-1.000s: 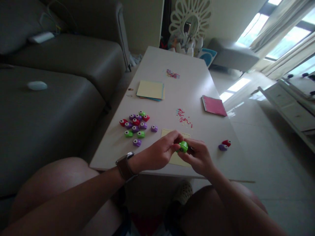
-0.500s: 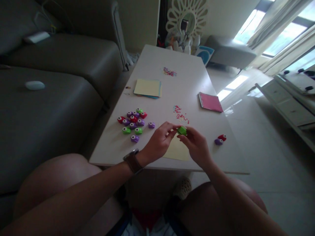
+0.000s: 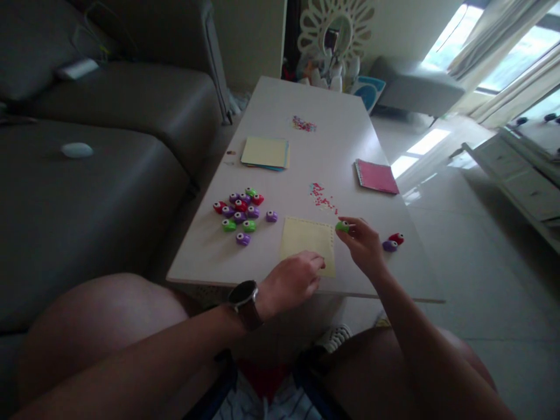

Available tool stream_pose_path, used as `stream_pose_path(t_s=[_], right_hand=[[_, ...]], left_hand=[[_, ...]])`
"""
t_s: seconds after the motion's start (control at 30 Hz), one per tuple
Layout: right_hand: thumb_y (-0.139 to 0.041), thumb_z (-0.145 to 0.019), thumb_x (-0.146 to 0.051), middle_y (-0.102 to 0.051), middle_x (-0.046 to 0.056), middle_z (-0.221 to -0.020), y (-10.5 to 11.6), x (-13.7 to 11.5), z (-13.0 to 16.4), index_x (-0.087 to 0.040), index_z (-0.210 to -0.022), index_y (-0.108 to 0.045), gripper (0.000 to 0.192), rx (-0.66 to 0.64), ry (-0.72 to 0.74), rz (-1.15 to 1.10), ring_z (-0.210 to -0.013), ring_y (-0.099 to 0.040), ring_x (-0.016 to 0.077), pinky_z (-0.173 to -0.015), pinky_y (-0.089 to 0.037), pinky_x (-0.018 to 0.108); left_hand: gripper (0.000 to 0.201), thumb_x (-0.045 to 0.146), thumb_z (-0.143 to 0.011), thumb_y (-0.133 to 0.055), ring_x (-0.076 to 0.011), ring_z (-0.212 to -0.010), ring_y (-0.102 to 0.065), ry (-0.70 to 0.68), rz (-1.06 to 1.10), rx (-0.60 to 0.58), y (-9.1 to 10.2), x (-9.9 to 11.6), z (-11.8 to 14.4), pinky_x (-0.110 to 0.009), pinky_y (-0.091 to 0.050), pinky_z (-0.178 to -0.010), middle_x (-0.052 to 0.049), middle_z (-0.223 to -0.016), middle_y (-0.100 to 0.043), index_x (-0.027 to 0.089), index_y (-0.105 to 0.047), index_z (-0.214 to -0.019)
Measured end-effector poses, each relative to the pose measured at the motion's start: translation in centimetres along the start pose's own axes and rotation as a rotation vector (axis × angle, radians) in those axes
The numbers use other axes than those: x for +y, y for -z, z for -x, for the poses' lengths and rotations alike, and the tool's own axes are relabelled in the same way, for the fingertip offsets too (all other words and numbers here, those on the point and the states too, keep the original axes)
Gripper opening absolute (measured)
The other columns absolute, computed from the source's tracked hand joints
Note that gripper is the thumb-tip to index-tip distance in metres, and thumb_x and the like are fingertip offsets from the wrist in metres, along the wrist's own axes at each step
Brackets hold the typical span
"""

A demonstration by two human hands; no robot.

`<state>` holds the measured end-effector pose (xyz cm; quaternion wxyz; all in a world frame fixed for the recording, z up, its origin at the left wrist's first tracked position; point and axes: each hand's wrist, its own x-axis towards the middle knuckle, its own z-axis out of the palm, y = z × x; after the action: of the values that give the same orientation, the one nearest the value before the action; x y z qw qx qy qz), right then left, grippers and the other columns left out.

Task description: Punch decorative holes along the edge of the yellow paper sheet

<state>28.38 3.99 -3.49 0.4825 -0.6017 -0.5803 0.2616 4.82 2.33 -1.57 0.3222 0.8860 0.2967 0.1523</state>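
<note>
My right hand [image 3: 361,240] pinches a small green craft punch [image 3: 342,226] just beyond the right edge of a yellow paper sheet [image 3: 304,236]. Small notches or holes run along the sheet's top and right edges. My left hand [image 3: 294,280], with a watch [image 3: 243,294] on its wrist, is over the sheet's near edge. Its fingers are curled, and whatever may be inside them is hidden. Past the sheet lie tiny red and pale paper bits [image 3: 322,198]. To the left sits a group of purple, red and green craft punches [image 3: 240,217].
A stack of coloured paper [image 3: 265,153] lies farther back on the white table [image 3: 332,151], with more confetti [image 3: 303,123] beyond. A pink notebook [image 3: 377,177] is near the right edge. A red punch [image 3: 396,238] and a purple punch [image 3: 389,246] sit at right.
My hands have parted. The left has let go of the green craft punch and moved down over the near edge of the sheet; the right has carried the punch a little to the right.
</note>
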Motion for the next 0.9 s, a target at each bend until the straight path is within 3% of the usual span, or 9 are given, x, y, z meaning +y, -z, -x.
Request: stream_pose_path(t_s=[0.1, 0.2, 0.3, 0.4, 0.53, 0.9], right_hand=[[-0.072, -0.086, -0.032, -0.063, 0.005, -0.103, 0.2, 0.2, 1.0, -0.022, -0.108, -0.073, 0.024, -0.028, -0.003, 0.02, -0.084, -0.069, 0.0167, -0.077, -0.059, 0.033], [-0.071, -0.086, -0.03, -0.064, 0.005, -0.102, 0.6, 0.9, 1.9, -0.02, -0.107, -0.072, 0.024, -0.048, -0.006, 0.083, -0.084, -0.071, 0.0173, -0.077, -0.06, 0.033], [-0.07, -0.086, -0.029, -0.065, 0.005, -0.101, 1.3, 1.7, 2.3, -0.02, -0.107, -0.072, 0.023, -0.043, -0.007, 0.147, -0.081, -0.07, 0.0166, -0.074, -0.06, 0.033], [-0.069, -0.087, -0.026, -0.067, 0.006, -0.101, 1.9, 2.0, 2.5, -0.02, -0.108, -0.072, 0.023, -0.035, 0.016, 0.192, -0.082, -0.069, 0.0169, -0.072, -0.059, 0.032], [-0.067, -0.086, -0.024, -0.069, 0.006, -0.099, 2.2, 1.4, 2.8, -0.02, -0.108, -0.072, 0.023, -0.066, 0.056, 0.262, -0.08, -0.067, 0.0171, -0.071, -0.057, 0.033], [-0.068, -0.084, -0.021, -0.068, 0.003, -0.088, 2.1, -0.8, 3.6, -0.02, -0.102, -0.07, 0.017, -0.183, 0.112, 0.347, -0.077, -0.062, 0.0159, -0.071, -0.051, 0.031]], left_hand=[[0.041, 0.019, -0.091, -0.066, -0.0255, -0.142, -0.048, -0.109, -0.085, -0.043, -0.5, -0.5, -0.6, -0.039, -0.04, -0.119, -0.015, -0.15, -0.054, 0.013, -0.057, -0.131], [0.049, 0.026, -0.088, -0.072, -0.0279, -0.142, -0.046, -0.17, -0.19, -0.079, -0.9, -0.5, -0.9, -0.042, -0.038, -0.12, -0.016, -0.152, -0.052, 0.011, -0.056, -0.132], [0.035, 0.031, -0.087, -0.074, -0.0307, -0.127, -0.057, -0.164, -0.307, -0.099, -1.1, 0.5, -0.8, -0.048, -0.046, -0.111, -0.014, -0.134, -0.063, 0.014, -0.063, -0.116], [0.005, 0.018, -0.093, -0.062, -0.0278, -0.106, -0.062, -0.132, -0.401, -0.141, -1.2, 1.8, -0.6, -0.045, -0.054, -0.093, -0.01, -0.107, -0.067, 0.017, -0.064, -0.098], [0.008, 0.011, -0.094, -0.057, -0.0263, -0.102, -0.06, -0.071, -0.404, -0.143, -1.5, 2.4, -0.4, -0.04, -0.056, -0.082, -0.009, -0.105, -0.064, 0.017, -0.062, -0.095], [0.012, 0.01, -0.096, -0.053, -0.0271, -0.102, -0.059, -0.033, -0.392, -0.162, -1.4, 2.8, -0.2, -0.037, -0.057, -0.074, -0.009, -0.107, -0.063, 0.017, -0.061, -0.102]])
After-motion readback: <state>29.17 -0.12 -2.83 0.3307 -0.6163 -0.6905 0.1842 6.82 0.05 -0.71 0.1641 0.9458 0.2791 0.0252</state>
